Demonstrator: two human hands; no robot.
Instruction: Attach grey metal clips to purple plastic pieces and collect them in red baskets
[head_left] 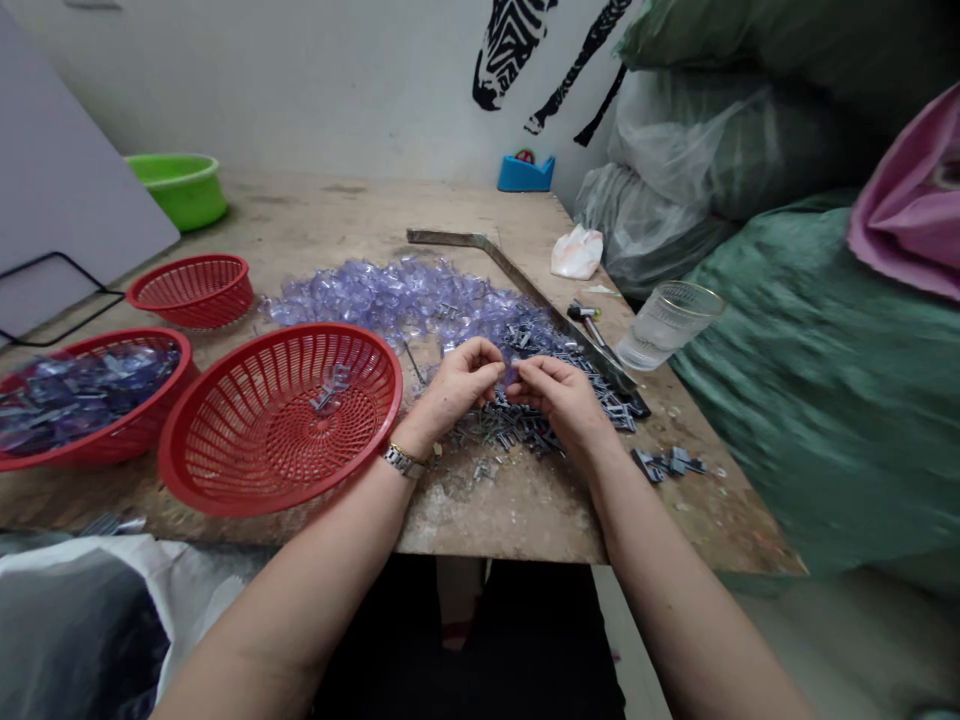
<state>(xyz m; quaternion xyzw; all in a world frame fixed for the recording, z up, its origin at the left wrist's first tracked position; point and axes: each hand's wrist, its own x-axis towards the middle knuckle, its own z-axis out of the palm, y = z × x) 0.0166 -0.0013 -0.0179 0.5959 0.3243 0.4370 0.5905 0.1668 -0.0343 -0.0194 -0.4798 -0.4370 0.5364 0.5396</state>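
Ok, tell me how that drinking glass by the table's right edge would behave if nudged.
The glass looks rigid and breakable. It stands upright near the table edge, so a push could probably tip it off. Its patterned wall may aid grip.

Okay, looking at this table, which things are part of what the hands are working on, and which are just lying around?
In use:
left hand and right hand, fingertips together over a small piece
grey clips
clear plastic pieces
big red basket holding a few pieces
full red basket

Lying about:
drinking glass
green bowl
blue tape holder
metal bar
small red basket
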